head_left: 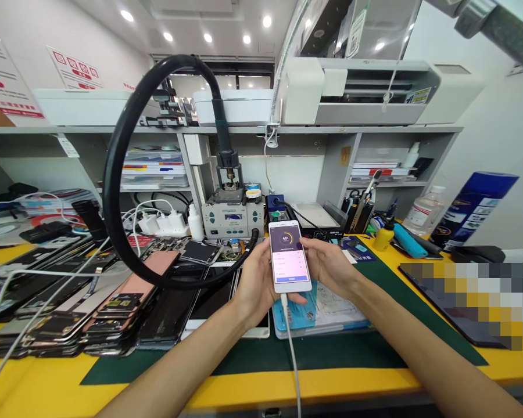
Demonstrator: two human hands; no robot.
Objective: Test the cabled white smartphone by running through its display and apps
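Observation:
A white smartphone (291,264) is held upright, tilted toward me, in the middle of the view. Its lit screen shows a dark upper part with a ring and a number, and a pale list below. My left hand (255,281) grips it from the left, with fingers behind it. From the right, my right hand (331,264) is closed on its edge, the thumb near the screen's upper side. A white charging cable (290,342) is plugged into the phone's bottom and runs down toward me. Behind and below the phone lies a blue-and-white booklet or folder (331,310).
Stacks of phone screens and parts (122,307) cover the left side. A thick black hose (113,174) loops up to a hot-air station (233,217). Right of the green mat (401,337) stand a yellow bottle (383,237), a clear bottle (423,210) and a blue can (475,203).

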